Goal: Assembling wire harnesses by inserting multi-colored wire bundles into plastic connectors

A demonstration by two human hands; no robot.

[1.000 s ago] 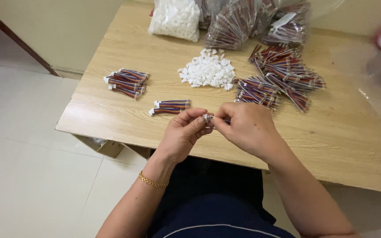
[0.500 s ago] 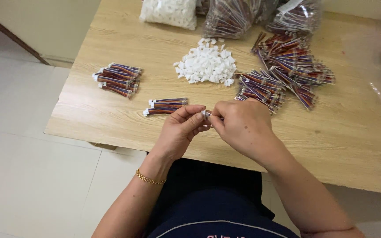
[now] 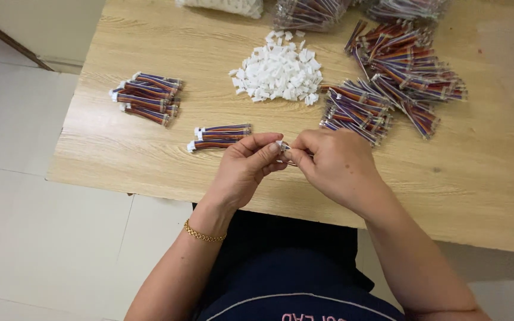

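Hands (image 3: 295,163) w/ small white connector (image 3: 281,145)

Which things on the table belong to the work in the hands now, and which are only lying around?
In use:
- left hand and right hand, pinching a small white connector
- pile of white connector housings
- loose heap of multicoloured wire bundles
- small bundle near the hands
- stack of bundles at the left

Lying about:
- clear bags along the far edge
- wooden table
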